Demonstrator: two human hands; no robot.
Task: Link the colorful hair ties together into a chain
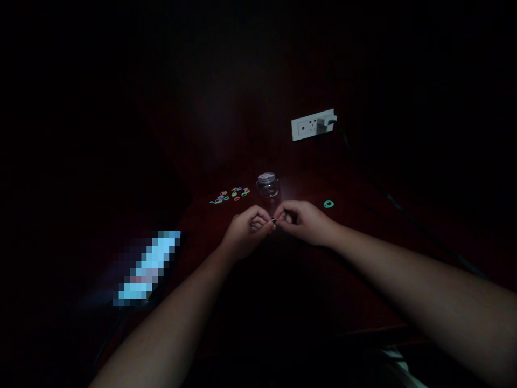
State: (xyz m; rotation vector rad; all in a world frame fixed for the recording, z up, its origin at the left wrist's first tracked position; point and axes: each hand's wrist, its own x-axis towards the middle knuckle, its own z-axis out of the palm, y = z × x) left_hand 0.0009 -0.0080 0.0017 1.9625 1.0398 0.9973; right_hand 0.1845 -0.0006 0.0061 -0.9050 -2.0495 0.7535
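Note:
My left hand (249,230) and my right hand (304,221) meet over the dark red table, fingertips almost touching. Both are closed in a pinch on one small yellow elastic hair band (274,220), which spans the narrow gap between them. Just beyond my hands stands a clear round jar (268,186) with a printed lid on it. Left of the jar lies a loose scatter of small coloured hair bands (234,194). A green ring-shaped band (328,204) lies on its own to the right of my right hand.
A white wall socket (313,125) with a plug in it is at the back right. A dark cable (436,242) runs along the right side. At the left glows a blurred-out screen (149,269). The surroundings are very dark.

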